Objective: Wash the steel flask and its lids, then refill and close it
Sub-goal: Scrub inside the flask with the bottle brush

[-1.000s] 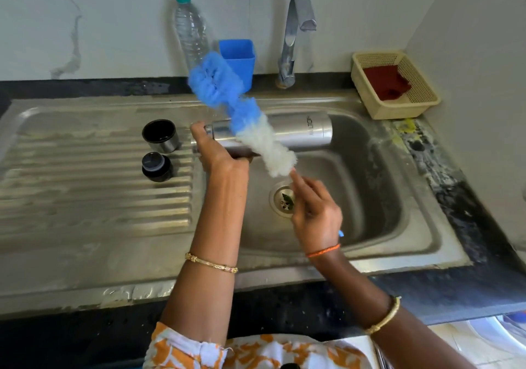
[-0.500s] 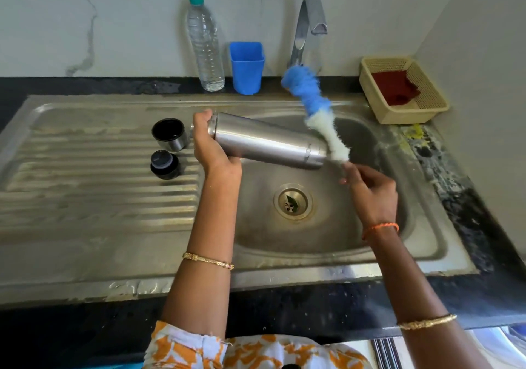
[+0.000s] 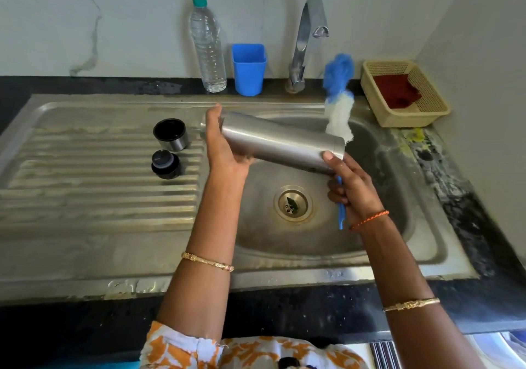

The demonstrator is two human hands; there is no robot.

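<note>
My left hand grips the flask near its neck, fingers curled round it, holding it almost level over the basin in the middle of the frame, its base tipped slightly down to the right. My right hand is closed round the blue handle of the brush, and its thumb presses the flask's base end. The brush stands up behind the flask's base, white bristles just above the steel, blue tuft near the tap.

The two lids sit on the ribbed drainboard at centre left: the cup lid mouth up, the stopper just below it in the frame, the two close but apart. The sink has its drain below the flask.

Along the back edge, upper centre, stand a bottle and a blue cup side by side. At upper right a basket on the counter holds a red cloth.
</note>
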